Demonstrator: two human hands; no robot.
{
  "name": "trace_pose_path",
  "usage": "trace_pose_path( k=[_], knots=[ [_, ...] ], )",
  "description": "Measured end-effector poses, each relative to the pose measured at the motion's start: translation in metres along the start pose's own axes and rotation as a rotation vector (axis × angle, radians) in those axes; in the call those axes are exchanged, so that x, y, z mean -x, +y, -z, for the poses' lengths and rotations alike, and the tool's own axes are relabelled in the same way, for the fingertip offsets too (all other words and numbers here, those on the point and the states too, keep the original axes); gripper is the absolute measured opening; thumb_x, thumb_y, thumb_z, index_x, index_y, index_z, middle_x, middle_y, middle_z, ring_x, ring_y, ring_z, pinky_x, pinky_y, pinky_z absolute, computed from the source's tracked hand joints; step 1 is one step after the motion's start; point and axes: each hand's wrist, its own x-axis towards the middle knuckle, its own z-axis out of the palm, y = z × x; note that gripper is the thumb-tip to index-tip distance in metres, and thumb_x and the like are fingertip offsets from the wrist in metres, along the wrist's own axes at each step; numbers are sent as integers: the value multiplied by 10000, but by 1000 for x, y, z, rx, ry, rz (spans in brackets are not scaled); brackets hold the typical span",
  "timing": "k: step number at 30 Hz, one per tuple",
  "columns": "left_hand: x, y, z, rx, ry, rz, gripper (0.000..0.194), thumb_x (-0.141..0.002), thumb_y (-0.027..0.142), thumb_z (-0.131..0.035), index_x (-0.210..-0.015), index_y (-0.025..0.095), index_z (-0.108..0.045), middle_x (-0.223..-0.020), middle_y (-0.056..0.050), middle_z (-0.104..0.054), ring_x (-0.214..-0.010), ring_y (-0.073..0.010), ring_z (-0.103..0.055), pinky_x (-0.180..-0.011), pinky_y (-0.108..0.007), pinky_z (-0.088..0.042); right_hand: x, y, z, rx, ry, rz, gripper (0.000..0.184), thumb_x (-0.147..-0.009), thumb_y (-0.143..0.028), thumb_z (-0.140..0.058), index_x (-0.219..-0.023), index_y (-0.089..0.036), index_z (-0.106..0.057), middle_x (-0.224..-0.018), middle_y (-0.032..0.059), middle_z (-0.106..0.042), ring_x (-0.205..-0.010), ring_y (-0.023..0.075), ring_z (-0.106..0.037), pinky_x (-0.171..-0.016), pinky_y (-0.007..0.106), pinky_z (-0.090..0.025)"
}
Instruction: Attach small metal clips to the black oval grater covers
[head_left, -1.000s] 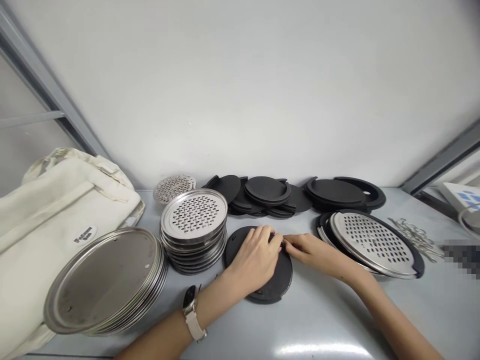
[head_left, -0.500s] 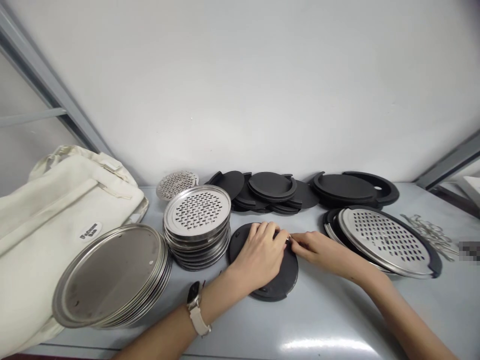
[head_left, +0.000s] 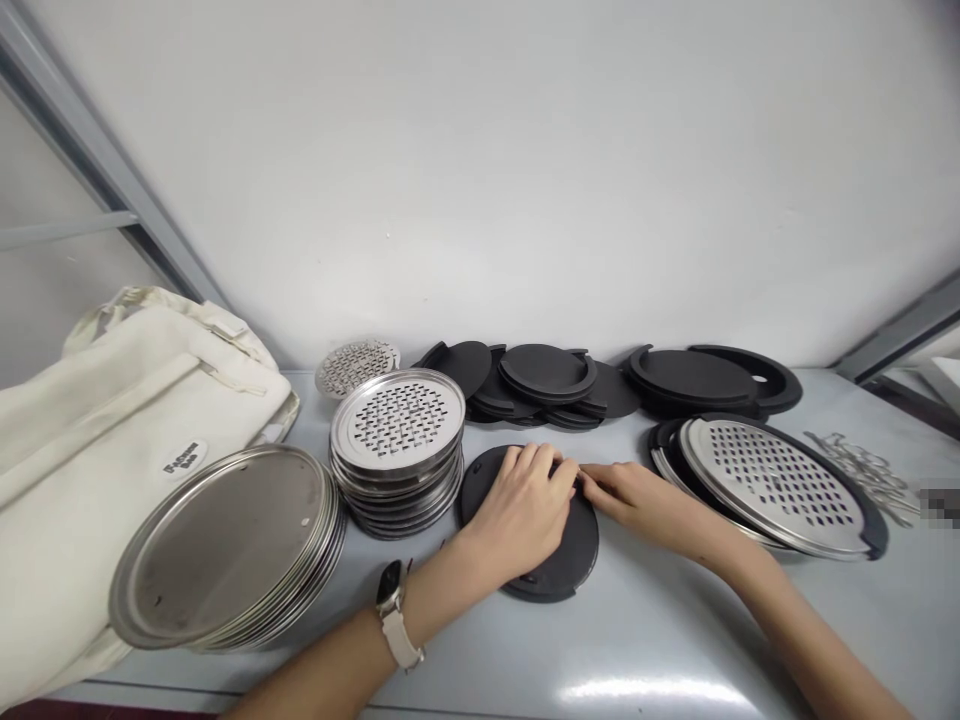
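Note:
A round black disc (head_left: 564, 560) lies flat on the table in front of me, with a small hole or stud near its left edge and another near its bottom. My left hand (head_left: 521, 505) rests across it, fingers bent down over its upper right part and gripping there. At that same rim, the fingertips of my right hand (head_left: 619, 490) are pinched together and meet my left fingers. Whatever small piece sits between the fingertips is hidden. On my left wrist is a watch (head_left: 391, 585) with a light strap.
Left stand a stack of metal pans (head_left: 225, 540) and a perforated-pan stack (head_left: 401, 425), beside a cream bag (head_left: 150, 400). Black discs and curved rims (head_left: 544, 372) line the wall. Right are a perforated metal plate (head_left: 780, 485) in a black rim and a pile of metal hooks (head_left: 870, 470).
A shiny metal bit between the fingertips no longer shows. Both hands stay at the disc's upper right rim with very little movement. The view has shifted slightly.

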Motion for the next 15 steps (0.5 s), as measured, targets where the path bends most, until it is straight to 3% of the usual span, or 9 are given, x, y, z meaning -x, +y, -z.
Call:
trace_pose_path(
  k=[9,15],
  knots=[
    [0,0,1,-1,-1,0,180,-945,167,-346,-1038,173,-500,-1008,-82,-519,-979,-220,-500,-827,-370,-425,1,-5,2,-8,7,2,382,-950,-311,-287,-813,-175,-617,-740,64,-679,-618,172,-565,-605,282,-392],
    [0,1,1,-2,-3,2,174,-943,165,-351,-1031,175,-501,-1015,-82,-513,-980,-217,-497,-830,-366,-423,0,-2,1,20,-1,-1,378,-945,-317,-292,-761,-178,-591,-661,41,-636,-573,158,-521,-568,276,-354]
  ],
)
